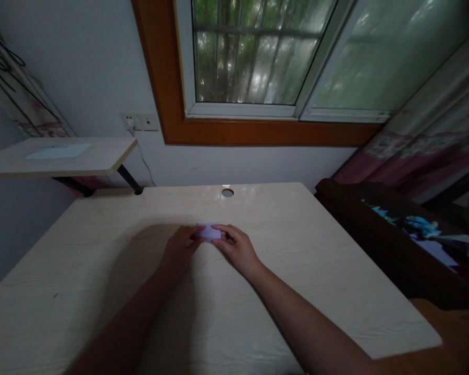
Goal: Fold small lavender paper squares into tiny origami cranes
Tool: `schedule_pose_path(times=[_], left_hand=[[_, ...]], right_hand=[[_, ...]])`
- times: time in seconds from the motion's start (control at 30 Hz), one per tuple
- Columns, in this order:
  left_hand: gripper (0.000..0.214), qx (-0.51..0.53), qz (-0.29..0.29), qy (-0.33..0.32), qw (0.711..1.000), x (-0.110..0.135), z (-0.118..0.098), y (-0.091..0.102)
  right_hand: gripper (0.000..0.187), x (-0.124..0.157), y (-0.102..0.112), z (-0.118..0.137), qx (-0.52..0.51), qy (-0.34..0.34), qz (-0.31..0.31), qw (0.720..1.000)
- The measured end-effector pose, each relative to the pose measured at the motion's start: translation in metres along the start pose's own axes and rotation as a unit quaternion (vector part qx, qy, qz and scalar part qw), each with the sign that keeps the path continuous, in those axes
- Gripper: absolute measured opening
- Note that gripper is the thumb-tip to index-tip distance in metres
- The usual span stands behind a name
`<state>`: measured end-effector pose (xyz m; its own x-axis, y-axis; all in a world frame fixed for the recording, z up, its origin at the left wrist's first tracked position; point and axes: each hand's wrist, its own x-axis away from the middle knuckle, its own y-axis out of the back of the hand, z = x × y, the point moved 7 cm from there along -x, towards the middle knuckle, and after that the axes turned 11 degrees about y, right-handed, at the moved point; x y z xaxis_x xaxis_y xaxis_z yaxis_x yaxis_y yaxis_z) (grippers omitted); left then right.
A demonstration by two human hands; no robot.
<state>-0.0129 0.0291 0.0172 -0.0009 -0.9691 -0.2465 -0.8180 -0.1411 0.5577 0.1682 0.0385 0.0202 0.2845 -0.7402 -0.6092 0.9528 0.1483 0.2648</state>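
A small piece of light purple paper (208,233) is held between my two hands near the middle of the desk. It looks folded, but its layers are too small to make out. My left hand (179,249) pinches its left edge between thumb and fingers. On the opposite edge, the thumb and fingertips of my right hand (240,250) grip the paper. Both forearms reach in from the bottom of the view, low over the pale wood-grain desk (316,291).
A raised shelf (101,156) on black legs stands at the back left, with a white sheet (58,151) on it. Near the desk's back edge is a round cable hole (227,192). Behind are a window (258,62) and wall sockets (139,122). Dark furniture (375,234) stands right.
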Motion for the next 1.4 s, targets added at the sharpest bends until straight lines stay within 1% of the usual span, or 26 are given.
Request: schedule_pose_path(times=[0.1,0.2,0.3,0.43,0.6,0.87,1.0,1.1,1.27,1.4], left_hand=[[0.028,-0.005,0.007,-0.022,1.000,0.000,-0.004,-0.001],[0.026,-0.010,0.019,-0.029,0.999,0.000,-0.009,-0.002],[0.023,-0.018,0.017,-0.037,0.999,0.000,-0.012,-0.002],[0.020,-0.020,0.013,-0.043,0.999,0.000,-0.012,-0.001],[0.019,-0.013,0.015,-0.049,0.999,0.001,-0.012,-0.001],[0.020,-0.019,0.009,-0.061,0.998,0.003,-0.012,0.000],[0.020,-0.024,0.011,-0.069,0.997,0.003,-0.014,-0.001],[0.021,-0.034,0.016,-0.065,0.997,0.004,-0.012,-0.002],[0.025,-0.047,0.021,-0.068,0.996,0.004,-0.010,-0.004],[0.032,-0.054,0.031,-0.071,0.996,0.004,-0.009,-0.007]], right_hand=[[0.028,0.000,0.000,0.002,0.015,0.004,0.011,1.000],[0.029,-0.001,-0.001,0.006,0.027,0.010,0.022,0.999],[0.029,-0.001,-0.001,0.007,0.036,0.011,0.021,0.999],[0.032,-0.001,-0.003,0.005,0.041,0.002,0.024,0.999],[0.030,-0.001,-0.005,0.005,0.047,0.015,0.038,0.998],[0.029,-0.001,-0.003,0.007,0.032,0.036,-0.005,0.999],[0.030,-0.005,-0.005,0.013,0.036,0.064,0.027,0.997],[0.031,-0.007,-0.005,0.016,0.017,0.082,0.044,0.996],[0.033,-0.008,-0.002,0.016,0.018,0.081,0.028,0.996],[0.032,-0.008,-0.002,0.018,0.022,0.088,0.025,0.996]])
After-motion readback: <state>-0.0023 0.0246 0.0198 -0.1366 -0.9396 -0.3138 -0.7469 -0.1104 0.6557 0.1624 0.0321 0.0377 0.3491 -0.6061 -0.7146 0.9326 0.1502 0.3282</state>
